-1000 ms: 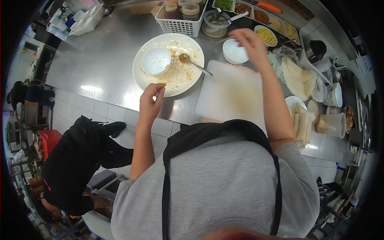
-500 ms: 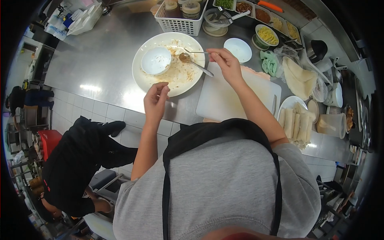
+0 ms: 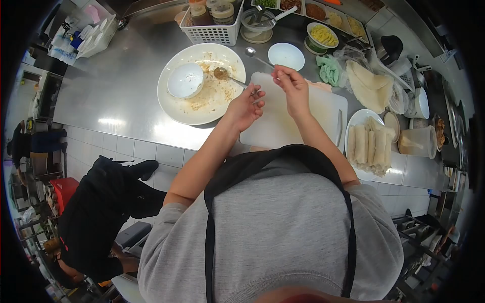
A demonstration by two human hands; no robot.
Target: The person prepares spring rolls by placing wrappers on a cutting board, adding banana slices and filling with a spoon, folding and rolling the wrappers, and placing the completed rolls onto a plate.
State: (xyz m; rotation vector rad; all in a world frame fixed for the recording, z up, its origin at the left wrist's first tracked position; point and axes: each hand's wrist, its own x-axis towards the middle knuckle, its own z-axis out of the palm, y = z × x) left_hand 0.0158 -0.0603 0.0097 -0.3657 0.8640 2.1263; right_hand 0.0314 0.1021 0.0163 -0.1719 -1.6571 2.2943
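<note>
My right hand [image 3: 293,87] pinches the handle of a metal spoon [image 3: 258,57], its bowl pointing up and left beside a small white bowl [image 3: 286,56]. At the end of a second spoon [image 3: 221,73], my left hand [image 3: 246,108] has its fingers curled round the handle. That spoon's brown-smeared bowl rests in a large white plate [image 3: 174,112] with food residue. A white bowl [image 3: 185,81] also sits in the plate. Below my hands lies a white cutting board [image 3: 273,127], with a knife [image 3: 339,128] on its right side.
A white plate [image 3: 351,132] of pale rolls stands at the right, near flat wrappers [image 3: 368,87] and a green cloth [image 3: 329,70]. A basket [image 3: 211,34] of jars and a bowl of yellow strips [image 3: 323,36] are behind. A co-worker in black [image 3: 96,212] bends at the lower left.
My right hand has brought a metal spoon over from the small bowl's side and now holds it above the board. My left hand has moved right and up to the other spoon's handle.
</note>
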